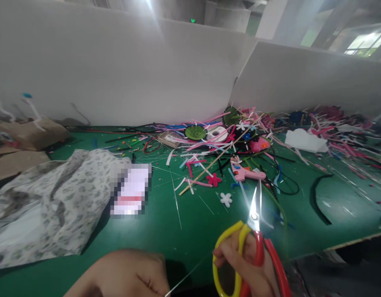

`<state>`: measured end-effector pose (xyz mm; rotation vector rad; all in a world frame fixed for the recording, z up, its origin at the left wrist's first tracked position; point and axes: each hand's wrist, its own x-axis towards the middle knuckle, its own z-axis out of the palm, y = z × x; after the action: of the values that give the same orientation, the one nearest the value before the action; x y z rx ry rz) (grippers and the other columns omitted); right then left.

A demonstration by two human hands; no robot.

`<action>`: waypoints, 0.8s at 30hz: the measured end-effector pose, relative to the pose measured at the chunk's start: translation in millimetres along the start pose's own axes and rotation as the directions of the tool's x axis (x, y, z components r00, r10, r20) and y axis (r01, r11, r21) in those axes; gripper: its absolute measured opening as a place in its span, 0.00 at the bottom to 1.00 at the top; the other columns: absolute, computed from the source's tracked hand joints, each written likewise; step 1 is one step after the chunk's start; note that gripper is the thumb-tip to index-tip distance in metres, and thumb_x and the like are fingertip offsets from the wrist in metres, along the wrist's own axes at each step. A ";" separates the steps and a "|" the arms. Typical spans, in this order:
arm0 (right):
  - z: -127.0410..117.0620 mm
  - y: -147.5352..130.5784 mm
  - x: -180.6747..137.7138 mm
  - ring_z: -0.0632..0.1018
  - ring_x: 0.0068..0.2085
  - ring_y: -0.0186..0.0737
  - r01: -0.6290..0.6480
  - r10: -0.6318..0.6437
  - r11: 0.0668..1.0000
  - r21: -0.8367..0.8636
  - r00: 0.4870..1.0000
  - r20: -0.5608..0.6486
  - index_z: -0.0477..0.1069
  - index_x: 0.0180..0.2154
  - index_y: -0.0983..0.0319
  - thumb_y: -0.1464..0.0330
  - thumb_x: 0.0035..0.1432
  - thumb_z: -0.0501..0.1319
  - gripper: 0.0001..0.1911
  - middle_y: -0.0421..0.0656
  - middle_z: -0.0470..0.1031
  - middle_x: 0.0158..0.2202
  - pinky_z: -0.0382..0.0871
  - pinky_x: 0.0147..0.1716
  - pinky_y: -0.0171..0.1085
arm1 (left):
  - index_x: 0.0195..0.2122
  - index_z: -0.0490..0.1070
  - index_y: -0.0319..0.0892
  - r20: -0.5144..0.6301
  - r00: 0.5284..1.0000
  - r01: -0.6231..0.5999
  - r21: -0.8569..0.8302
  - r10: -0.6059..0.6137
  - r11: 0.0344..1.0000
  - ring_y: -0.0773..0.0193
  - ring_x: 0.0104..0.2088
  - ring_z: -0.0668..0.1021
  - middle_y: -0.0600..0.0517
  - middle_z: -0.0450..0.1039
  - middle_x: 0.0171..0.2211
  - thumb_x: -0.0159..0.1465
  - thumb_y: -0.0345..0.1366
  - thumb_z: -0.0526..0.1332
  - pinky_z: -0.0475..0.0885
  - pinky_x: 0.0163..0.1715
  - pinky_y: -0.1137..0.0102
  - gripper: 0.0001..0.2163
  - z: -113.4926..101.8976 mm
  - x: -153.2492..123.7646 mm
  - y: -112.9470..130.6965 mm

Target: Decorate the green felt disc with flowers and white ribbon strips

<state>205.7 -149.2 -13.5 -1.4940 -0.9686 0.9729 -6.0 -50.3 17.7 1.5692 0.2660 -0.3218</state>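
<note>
My right hand grips a pair of scissors with one yellow and one red handle. My fingers pass through the handle loops, and the metal blades point away from me, slightly apart. At the bottom edge, my left hand is closed with its back toward me. A thin, pale strand runs from its fingers toward the scissors' handles; the fingertips are out of the picture. Just beyond the blade tips lies a pink glue gun. A white foam flower and a red flower lie left of the blades.
Patterned cloth covers the left of the green table, beside a blurred-out phone. Pipe cleaners, a wooden stick, a tape roll and a green round piece clutter the back. A black strip lies right.
</note>
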 end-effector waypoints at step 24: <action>-13.1 15.5 45.2 0.77 0.26 0.37 0.027 0.092 0.918 0.396 0.956 -0.279 0.68 0.24 0.63 0.64 0.37 0.74 0.16 0.39 0.75 0.23 0.73 0.28 0.34 | 0.33 0.66 0.41 -0.642 0.764 -0.492 -0.516 0.063 0.701 0.78 0.11 0.61 0.52 0.75 0.23 0.58 0.39 0.63 0.54 0.10 0.81 0.08 -2.9 36.1 -24.4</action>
<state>234.5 -112.9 -31.1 -1.2640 -0.4960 0.8780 18.8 -48.0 -18.2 0.9131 0.5337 0.5079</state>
